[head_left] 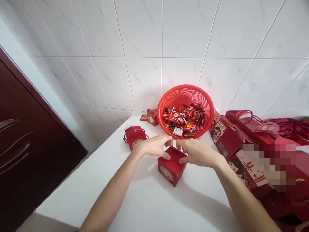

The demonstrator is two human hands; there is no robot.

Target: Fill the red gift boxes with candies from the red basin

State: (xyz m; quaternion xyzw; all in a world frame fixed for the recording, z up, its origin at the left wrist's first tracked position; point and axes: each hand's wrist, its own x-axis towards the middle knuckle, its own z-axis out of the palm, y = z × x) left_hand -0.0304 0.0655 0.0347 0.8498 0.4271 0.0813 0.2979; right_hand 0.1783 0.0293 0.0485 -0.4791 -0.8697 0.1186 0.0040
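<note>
A small red candy box (172,171) with a round gold emblem on its front stands on the white table. My left hand (156,146) curls around its top at the left, thumb on the near edge. At the right, my right hand (198,152) grips the same top, with its thumb near the right corner. The fingertips behind the top are partly hidden. To the left of my left hand lies a flat red pouch-like box (135,135) with dark red cords and a gold emblem.
Behind the hands, a red plastic basket (209,119) holds many wrapped sweets. Beside it are a small red box (152,116) and a sweet packet (144,118). Red printed boxes (229,138) crowd the right side, with dark red ribbon (287,127) behind. A tiled wall (145,77) closes the back.
</note>
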